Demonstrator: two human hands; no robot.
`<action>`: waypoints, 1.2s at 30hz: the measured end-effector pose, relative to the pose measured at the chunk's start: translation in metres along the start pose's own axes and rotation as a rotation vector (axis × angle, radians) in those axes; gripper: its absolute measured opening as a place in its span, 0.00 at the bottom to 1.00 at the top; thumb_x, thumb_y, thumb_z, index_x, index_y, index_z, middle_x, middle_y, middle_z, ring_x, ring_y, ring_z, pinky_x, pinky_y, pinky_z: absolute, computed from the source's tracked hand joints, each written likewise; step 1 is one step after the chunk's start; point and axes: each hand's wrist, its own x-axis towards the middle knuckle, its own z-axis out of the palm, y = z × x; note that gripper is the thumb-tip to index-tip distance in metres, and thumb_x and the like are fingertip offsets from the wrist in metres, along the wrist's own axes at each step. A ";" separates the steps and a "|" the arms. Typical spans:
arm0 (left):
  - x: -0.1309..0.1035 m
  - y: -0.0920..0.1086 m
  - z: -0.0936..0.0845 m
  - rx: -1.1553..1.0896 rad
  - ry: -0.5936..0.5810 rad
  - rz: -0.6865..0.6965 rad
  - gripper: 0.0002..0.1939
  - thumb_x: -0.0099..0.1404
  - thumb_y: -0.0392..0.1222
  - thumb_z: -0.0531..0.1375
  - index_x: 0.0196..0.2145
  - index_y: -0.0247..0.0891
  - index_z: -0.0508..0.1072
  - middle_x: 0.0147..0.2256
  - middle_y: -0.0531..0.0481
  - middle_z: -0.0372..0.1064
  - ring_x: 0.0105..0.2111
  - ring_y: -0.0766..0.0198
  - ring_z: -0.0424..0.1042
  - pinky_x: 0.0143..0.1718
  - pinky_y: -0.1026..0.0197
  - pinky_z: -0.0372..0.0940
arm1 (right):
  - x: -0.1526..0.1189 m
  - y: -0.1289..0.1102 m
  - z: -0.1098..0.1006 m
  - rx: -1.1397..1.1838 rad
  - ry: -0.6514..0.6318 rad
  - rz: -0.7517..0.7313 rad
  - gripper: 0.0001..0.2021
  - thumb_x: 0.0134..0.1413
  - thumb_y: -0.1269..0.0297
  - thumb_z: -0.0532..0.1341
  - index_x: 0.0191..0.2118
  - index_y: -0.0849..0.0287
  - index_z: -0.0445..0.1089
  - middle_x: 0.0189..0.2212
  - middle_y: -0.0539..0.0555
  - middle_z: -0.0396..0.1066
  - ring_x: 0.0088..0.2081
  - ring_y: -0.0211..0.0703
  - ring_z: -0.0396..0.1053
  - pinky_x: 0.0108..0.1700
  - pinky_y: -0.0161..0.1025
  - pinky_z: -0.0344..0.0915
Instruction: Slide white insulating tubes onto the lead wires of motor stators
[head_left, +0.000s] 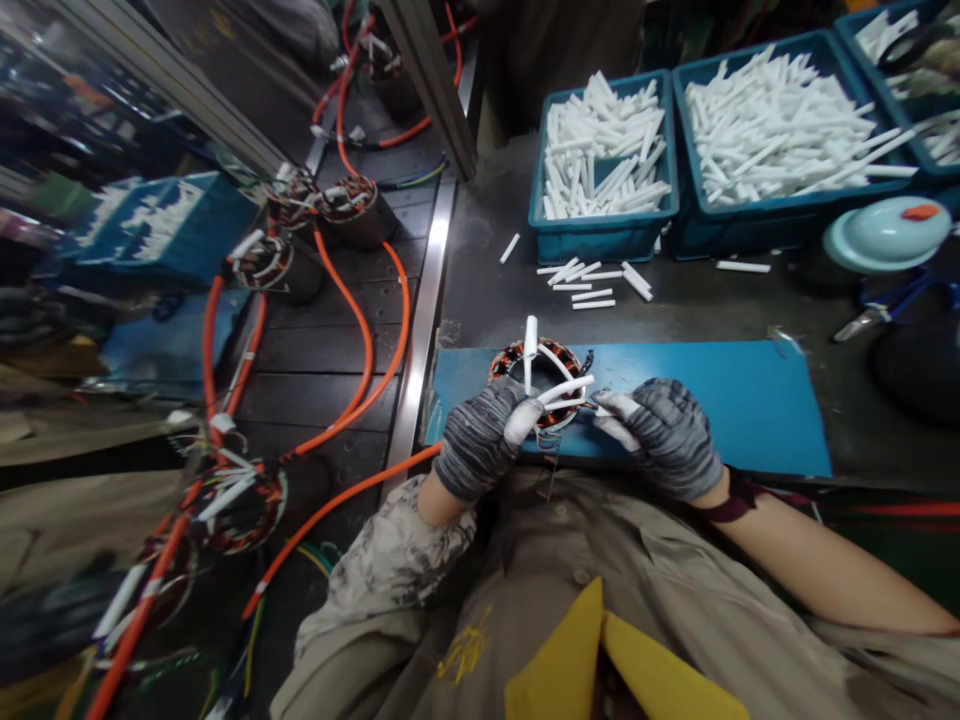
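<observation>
A round motor stator (505,360) with copper windings sits at the left part of a blue mat (735,400). White sleeves (566,389) cross its top, and one sleeve (531,338) stands up at its back. My left hand (484,435), in a grey glove with white fingertips, is closed at the stator's front left, pinching near the sleeves; what lies between the fingers is too small to tell. On the right, my right hand (664,430), gloved alike, pinches the end of a thin dark wire coming from the stator.
Blue bins (604,240) of white sleeves stand at the back right, with loose sleeves (592,294) before them. Further right are a light-blue-lidded container (885,235) and blue-handled pliers (862,322). More stators (360,215) with orange cables (364,330) lie left, beyond a metal rail (424,350).
</observation>
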 end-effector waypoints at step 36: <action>-0.002 -0.003 0.002 -0.007 0.080 -0.009 0.14 0.76 0.37 0.52 0.41 0.39 0.78 0.38 0.47 0.80 0.38 0.60 0.80 0.40 0.61 0.72 | 0.037 0.017 -0.019 0.693 -0.574 0.286 0.34 0.74 0.44 0.42 0.31 0.57 0.78 0.22 0.51 0.71 0.26 0.38 0.66 0.36 0.38 0.64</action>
